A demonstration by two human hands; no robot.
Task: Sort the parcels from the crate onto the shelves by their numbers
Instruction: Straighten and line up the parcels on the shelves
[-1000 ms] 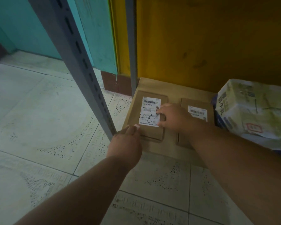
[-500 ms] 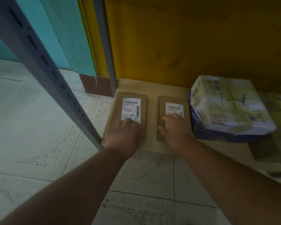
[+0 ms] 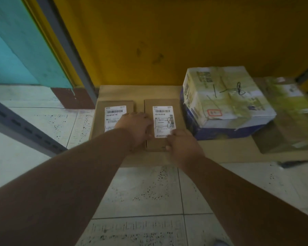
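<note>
On the lowest shelf (image 3: pixel 220 153), a cardboard-lined board just above the tiled floor (image 3: pixel 149 192), four parcels can be counted. Two are flat brown ones lying side by side near the shelf's left end, each with one white label. The left flat parcel (image 3: pixel 100 114) is partly covered by the left hand (image 3: pixel 134 127), which lies across its right side and reaches the gap between the two; its fingers look relaxed and hold nothing that can be made out. The right flat parcel (image 3: pixel 161 119), whose label bears a handwritten 8, has the right hand (image 3: pixel 181 144) at its near right corner, fingers bent onto its edge. Right of these sits one bulky taped parcel (image 3: pixel 224 102), also marked 8, and beyond it one blurred wrapped parcel (image 3: pixel 288 118). Two grey shelf posts (image 3: pixel 73 50) rise at the shelf's left.
</note>
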